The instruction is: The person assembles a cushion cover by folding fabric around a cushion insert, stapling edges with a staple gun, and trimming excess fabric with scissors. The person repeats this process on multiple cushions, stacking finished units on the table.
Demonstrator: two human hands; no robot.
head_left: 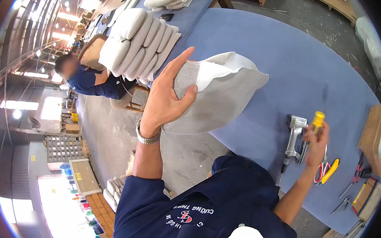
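Observation:
My left hand (169, 96) is closed on the edge of a grey fabric-covered pad (218, 106), thumb on the near face. The pad is held tilted above the table's near edge, and white material (216, 74) shows along its upper side. My right hand (317, 145) grips a screwdriver (318, 119) by its yellow handle; a blurred dark shaft points away from me. Just left of that hand, a silver staple gun (296, 132) lies on the blue table (278, 52). Red-handled pliers (320, 174) and a yellow utility knife (332, 171) lie near my right wrist.
A tall stack of grey pads (136, 46) stands on the table at the far left, with a seated person (94, 81) beyond it. More hand tools (355, 174) and a cardboard box (372, 136) are at the right edge. A hose (280, 179) runs from the staple gun.

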